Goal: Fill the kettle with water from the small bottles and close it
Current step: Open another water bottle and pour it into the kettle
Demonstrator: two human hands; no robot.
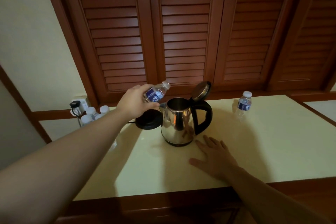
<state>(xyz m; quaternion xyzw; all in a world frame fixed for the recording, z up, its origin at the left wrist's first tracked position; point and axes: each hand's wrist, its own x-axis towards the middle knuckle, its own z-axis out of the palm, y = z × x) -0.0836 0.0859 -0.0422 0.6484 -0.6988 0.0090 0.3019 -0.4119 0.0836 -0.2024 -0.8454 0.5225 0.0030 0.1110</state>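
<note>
while the left hand (135,102) grips a bottle (156,92), the right hand (214,154) lies spread on the cream table (272,142).

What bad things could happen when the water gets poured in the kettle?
The bottle in the left hand is tilted beside the kettle, not over its opening, so water might splash onto the table. The right hand lies flat, not holding the kettle, so a bump could shift it.
</note>
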